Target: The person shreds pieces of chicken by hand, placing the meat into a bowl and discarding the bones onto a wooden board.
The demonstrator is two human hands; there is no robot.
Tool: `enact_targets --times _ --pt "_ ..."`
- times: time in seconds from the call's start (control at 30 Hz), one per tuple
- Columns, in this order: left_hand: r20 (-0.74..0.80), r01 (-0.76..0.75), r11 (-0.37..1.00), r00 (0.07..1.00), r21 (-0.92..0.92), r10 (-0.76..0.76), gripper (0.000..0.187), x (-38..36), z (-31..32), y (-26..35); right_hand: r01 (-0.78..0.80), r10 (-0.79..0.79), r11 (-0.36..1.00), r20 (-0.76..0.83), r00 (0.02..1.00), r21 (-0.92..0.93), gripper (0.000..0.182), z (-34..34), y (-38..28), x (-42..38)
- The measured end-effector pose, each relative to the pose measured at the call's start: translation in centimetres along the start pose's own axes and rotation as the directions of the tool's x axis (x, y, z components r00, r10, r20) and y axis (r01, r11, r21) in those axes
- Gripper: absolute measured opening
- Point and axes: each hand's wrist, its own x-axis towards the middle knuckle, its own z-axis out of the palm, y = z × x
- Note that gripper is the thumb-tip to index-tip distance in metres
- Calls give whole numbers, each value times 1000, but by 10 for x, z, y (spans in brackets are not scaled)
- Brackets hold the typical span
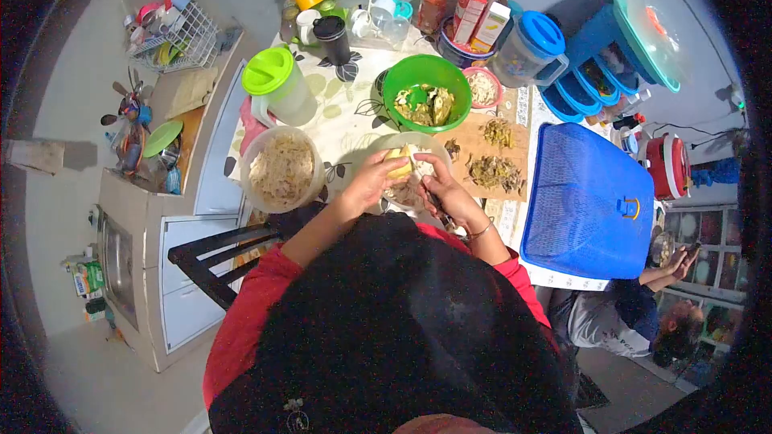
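Note:
Above a white bowl (441, 153) of pale shreds, my left hand (371, 181) holds a yellowish piece of food (398, 162) with its fingers closed round it. Close beside it on the right, my right hand (452, 193) is closed round the handle of a knife, whose blade seems to touch the piece. A tub of pale shredded food (281, 169) stands to the left. Behind my hands is a green bowl (386, 88) with yellowish-brown pieces in it. Dark and yellow scraps (494, 173) lie on brown cardboard (470, 124) to the right.
A green-lidded pitcher (277, 88), cups and a blue-lidded pitcher (535, 44) stand behind. A small pink bowl (482, 87) is beside the green one. At the right are a blue basket cover (591, 201) and another person (615, 321). A black chair (217, 253) is at the left.

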Motion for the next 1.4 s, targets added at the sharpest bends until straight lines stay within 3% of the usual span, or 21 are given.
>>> enact_targets --times 0.13,0.27,0.37,0.4,0.5,0.63,0.67,0.8,0.93,1.07,1.17,1.3,1.4 --pt "-16 -38 999 999 -14 38 33 -6 -1 -11 -53 50 982 -23 998 -181 35 2 -3 -7" --pt "-58 -22 996 998 -88 17 30 -14 7 -12 -7 2 990 39 999 143 34 8 -16 -21" --pt "-94 -66 997 994 -31 63 30 -12 8 -21 -33 25 973 -37 999 -228 35 0 13 -5" --pt "-94 -85 995 992 -43 81 29 -12 12 -20 -47 41 968 -28 999 -247 35 0 4 -9" --pt "-106 -126 990 987 -56 120 27 -13 13 -21 -37 38 999 -78 996 15 34 -6 3 -7" --pt "-143 -113 993 984 -19 109 24 -8 13 -22 -103 97 984 -46 994 -147 34 -8 6 -3" --pt "-166 -109 994 981 -22 104 24 -9 16 -20 -62 51 989 -86 995 -131 34 -16 15 5" --pt "-180 -96 994 980 -60 84 24 -5 10 -21 -111 111 989 -6 994 -100 34 1 4 -4" --pt "-156 -107 994 982 -21 103 25 -1 8 -16 -54 50 993 43 998 105 35 1 -9 -11" --pt "-171 -139 990 976 -22 134 25 7 -1 -27 -71 67 984 -27 997 -166 34 -13 17 8" --pt "-208 -151 986 969 -78 132 25 -1 9 -18 -59 51 996 -111 993 -70 34 -23 17 9" --pt "-169 -151 985 976 -80 136 26 3 2 -25 -85 82 981 -21 996 -175 31 -8 13 9" --pt "-223 -183 981 961 -64 164 27 10 -4 -28 -101 91 992 -120 989 -72 32 -15 31 22"
